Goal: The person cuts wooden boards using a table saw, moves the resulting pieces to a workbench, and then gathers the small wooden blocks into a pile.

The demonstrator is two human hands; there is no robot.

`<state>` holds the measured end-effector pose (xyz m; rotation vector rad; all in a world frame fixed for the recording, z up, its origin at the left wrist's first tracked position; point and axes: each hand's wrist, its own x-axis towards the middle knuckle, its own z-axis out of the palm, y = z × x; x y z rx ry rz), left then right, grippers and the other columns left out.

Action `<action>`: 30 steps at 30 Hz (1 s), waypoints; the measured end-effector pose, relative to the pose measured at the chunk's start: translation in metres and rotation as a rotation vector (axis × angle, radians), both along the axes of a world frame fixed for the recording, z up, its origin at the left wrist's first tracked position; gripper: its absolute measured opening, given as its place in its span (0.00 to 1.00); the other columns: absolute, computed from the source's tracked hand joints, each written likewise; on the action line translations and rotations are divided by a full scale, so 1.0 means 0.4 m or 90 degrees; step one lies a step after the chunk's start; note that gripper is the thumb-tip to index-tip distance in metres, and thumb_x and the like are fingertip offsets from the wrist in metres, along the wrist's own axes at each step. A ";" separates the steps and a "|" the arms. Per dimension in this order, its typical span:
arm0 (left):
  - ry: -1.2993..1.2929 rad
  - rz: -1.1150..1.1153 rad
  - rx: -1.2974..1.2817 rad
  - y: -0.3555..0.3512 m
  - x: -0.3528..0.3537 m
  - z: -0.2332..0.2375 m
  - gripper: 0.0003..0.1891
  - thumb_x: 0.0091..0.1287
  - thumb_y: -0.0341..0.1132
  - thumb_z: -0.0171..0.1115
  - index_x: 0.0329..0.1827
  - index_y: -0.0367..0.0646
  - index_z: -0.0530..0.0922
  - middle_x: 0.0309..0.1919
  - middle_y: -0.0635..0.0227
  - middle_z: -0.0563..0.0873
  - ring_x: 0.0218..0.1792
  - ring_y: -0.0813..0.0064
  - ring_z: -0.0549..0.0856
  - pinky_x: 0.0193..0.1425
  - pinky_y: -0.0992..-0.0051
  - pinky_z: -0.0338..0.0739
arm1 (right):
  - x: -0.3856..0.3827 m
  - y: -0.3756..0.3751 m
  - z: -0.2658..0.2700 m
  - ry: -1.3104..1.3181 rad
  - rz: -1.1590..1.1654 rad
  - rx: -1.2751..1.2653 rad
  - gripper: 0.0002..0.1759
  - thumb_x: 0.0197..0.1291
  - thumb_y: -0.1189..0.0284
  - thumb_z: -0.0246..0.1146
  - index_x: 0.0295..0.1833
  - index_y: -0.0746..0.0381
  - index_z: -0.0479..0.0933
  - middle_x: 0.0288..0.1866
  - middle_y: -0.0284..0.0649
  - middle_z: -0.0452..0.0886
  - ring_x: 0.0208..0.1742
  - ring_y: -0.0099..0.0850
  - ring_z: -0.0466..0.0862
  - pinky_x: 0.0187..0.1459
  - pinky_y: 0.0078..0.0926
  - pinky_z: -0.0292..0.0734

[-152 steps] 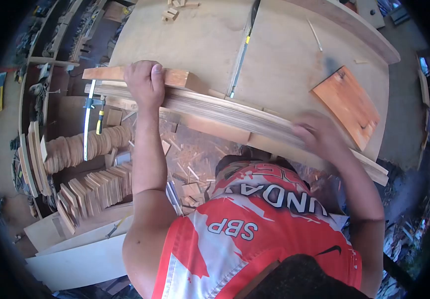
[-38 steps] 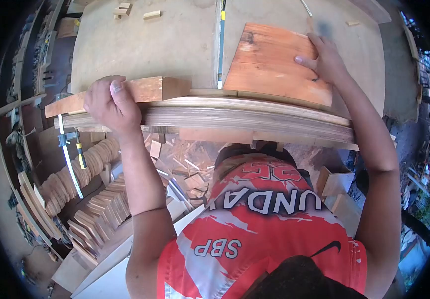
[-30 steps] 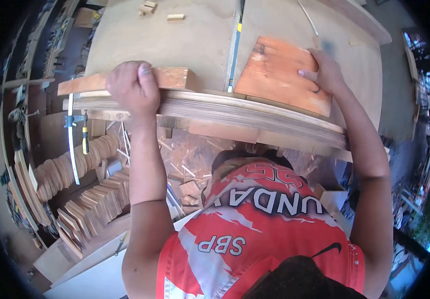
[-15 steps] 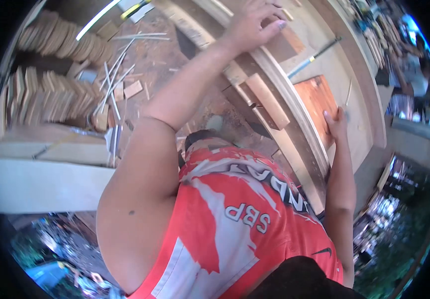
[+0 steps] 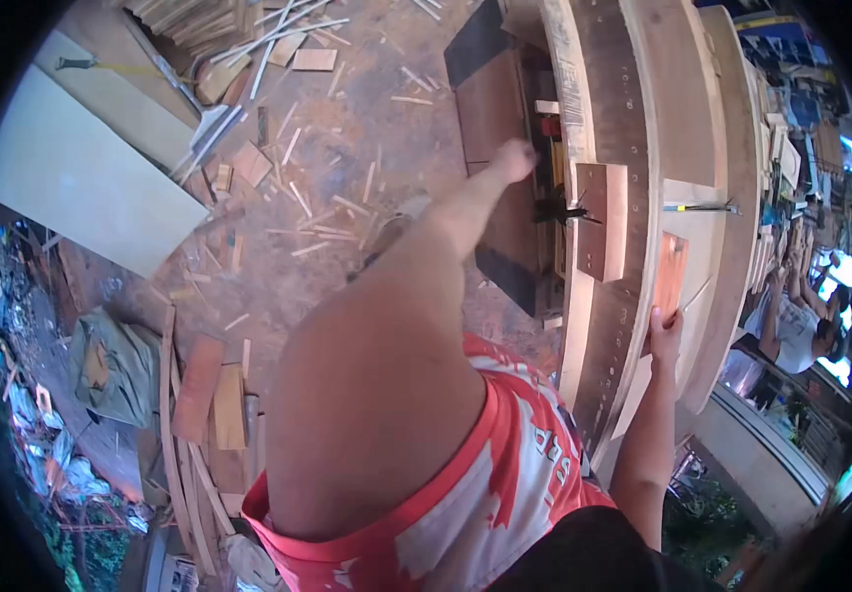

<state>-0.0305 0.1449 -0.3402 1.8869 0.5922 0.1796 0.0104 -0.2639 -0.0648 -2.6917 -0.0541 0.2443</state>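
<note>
Under the edge of the broad plywood workbench (image 5: 643, 99) was where my view had swung. A second earlier I had been looking down on its top; now I saw it side-on along the right of the frame. The dirt floor (image 5: 278, 266), strewn with slivers and offcuts, filled the middle. The long pale flat sheet of board (image 5: 80, 168) lay on it far to the left.

The curved band of glued wooden strips (image 5: 572, 316) ran along the bench edge as before. The squarish reddish-brown wooden block (image 5: 601, 222) sat against it, but my hand was no longer on it. The flat orange-red wooden board (image 5: 669, 276) had stayed on the bench top, just past the block. A small black clamp (image 5: 556, 210) showed beside the band, close to the block.

My left hand (image 5: 517, 158) had let go of that block and stretched down past the band, near the clamp and the dark space beneath the bench. It was turned away from me and blurred, so I could not tell whether it was closed or spread. My right hand (image 5: 665, 333) had not moved off the orange board and lay with fingers out against its near end. I judged that the board now depended on that one hand, while the work had shifted to the underside.
</note>
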 end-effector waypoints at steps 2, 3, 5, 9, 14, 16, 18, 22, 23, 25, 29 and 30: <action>-0.097 0.069 -0.117 -0.112 0.212 -0.183 0.13 0.67 0.42 0.61 0.43 0.42 0.85 0.46 0.46 0.86 0.49 0.46 0.85 0.56 0.55 0.80 | 0.003 -0.016 -0.006 0.000 0.028 0.010 0.33 0.65 0.64 0.69 0.67 0.71 0.65 0.51 0.44 0.80 0.42 0.29 0.82 0.33 0.24 0.80; -0.187 0.142 -0.221 -0.149 0.294 -0.236 0.13 0.67 0.41 0.61 0.45 0.40 0.83 0.48 0.46 0.86 0.51 0.47 0.85 0.57 0.56 0.79 | 0.011 -0.025 -0.005 0.004 0.063 0.037 0.33 0.65 0.65 0.70 0.67 0.71 0.65 0.52 0.44 0.80 0.45 0.29 0.83 0.38 0.25 0.81; -0.220 0.128 -0.258 -0.139 0.284 -0.134 0.13 0.67 0.41 0.61 0.45 0.40 0.83 0.48 0.46 0.86 0.51 0.47 0.85 0.57 0.56 0.79 | -0.002 0.001 0.001 -0.026 0.042 0.071 0.33 0.64 0.66 0.70 0.66 0.71 0.66 0.54 0.47 0.81 0.49 0.31 0.83 0.49 0.29 0.80; -0.233 0.057 -0.249 -0.144 0.202 -0.042 0.13 0.67 0.41 0.61 0.45 0.39 0.83 0.48 0.46 0.86 0.51 0.47 0.85 0.57 0.57 0.79 | 0.028 -0.075 -0.041 -0.040 0.049 0.057 0.42 0.58 0.64 0.75 0.70 0.73 0.65 0.57 0.50 0.81 0.56 0.35 0.82 0.56 0.30 0.79; -0.227 -0.027 -0.222 -0.162 0.165 -0.002 0.14 0.68 0.40 0.61 0.45 0.38 0.82 0.48 0.46 0.85 0.51 0.47 0.85 0.57 0.57 0.79 | 0.034 -0.111 -0.064 -0.076 -0.009 -0.041 0.54 0.48 0.52 0.79 0.73 0.70 0.63 0.65 0.57 0.76 0.66 0.50 0.76 0.67 0.42 0.72; -0.223 -0.049 -0.216 -0.164 0.150 0.000 0.14 0.68 0.40 0.61 0.45 0.37 0.82 0.48 0.46 0.85 0.50 0.47 0.84 0.57 0.58 0.79 | 0.019 -0.077 -0.029 -0.058 -0.053 -0.056 0.56 0.45 0.49 0.79 0.74 0.68 0.64 0.67 0.57 0.73 0.69 0.52 0.73 0.70 0.43 0.69; -0.228 -0.075 -0.208 -0.157 0.145 0.008 0.14 0.68 0.40 0.61 0.45 0.37 0.82 0.48 0.46 0.85 0.50 0.47 0.84 0.57 0.58 0.79 | 0.012 -0.047 -0.001 -0.031 -0.086 -0.066 0.58 0.43 0.46 0.79 0.74 0.66 0.64 0.70 0.57 0.70 0.72 0.54 0.69 0.72 0.45 0.66; -0.257 -0.138 -0.181 -0.124 0.148 0.032 0.14 0.68 0.40 0.61 0.45 0.36 0.81 0.48 0.46 0.85 0.50 0.46 0.84 0.58 0.58 0.78 | 0.007 -0.029 0.021 0.013 -0.102 -0.105 0.59 0.42 0.43 0.78 0.75 0.63 0.63 0.72 0.55 0.67 0.74 0.52 0.66 0.73 0.45 0.63; -0.277 -0.162 -0.169 -0.108 0.151 0.045 0.14 0.68 0.40 0.61 0.45 0.36 0.81 0.48 0.46 0.85 0.50 0.46 0.84 0.58 0.58 0.78 | 0.010 -0.022 0.021 0.019 -0.101 -0.122 0.59 0.42 0.42 0.78 0.75 0.63 0.63 0.73 0.55 0.67 0.74 0.52 0.66 0.74 0.45 0.63; -0.378 -0.212 -0.088 -0.072 0.117 0.067 0.14 0.68 0.39 0.61 0.45 0.35 0.81 0.48 0.46 0.85 0.50 0.46 0.84 0.58 0.59 0.78 | 0.018 -0.024 0.010 0.020 -0.099 -0.116 0.60 0.42 0.40 0.77 0.76 0.61 0.63 0.74 0.54 0.67 0.74 0.52 0.66 0.73 0.46 0.63; -0.202 -0.330 -0.079 -0.033 -0.230 0.032 0.10 0.71 0.32 0.59 0.35 0.33 0.78 0.30 0.57 0.82 0.31 0.69 0.80 0.38 0.70 0.74 | 0.022 -0.035 -0.006 -0.025 -0.084 -0.162 0.59 0.44 0.40 0.76 0.76 0.62 0.63 0.70 0.57 0.70 0.73 0.53 0.68 0.73 0.47 0.63; -0.171 -0.360 -0.012 -0.094 -0.303 0.217 0.09 0.69 0.31 0.60 0.33 0.35 0.78 0.28 0.57 0.81 0.30 0.67 0.79 0.36 0.69 0.73 | 0.015 -0.028 -0.011 -0.025 -0.088 -0.142 0.59 0.44 0.40 0.76 0.76 0.62 0.63 0.70 0.57 0.70 0.73 0.53 0.68 0.73 0.47 0.63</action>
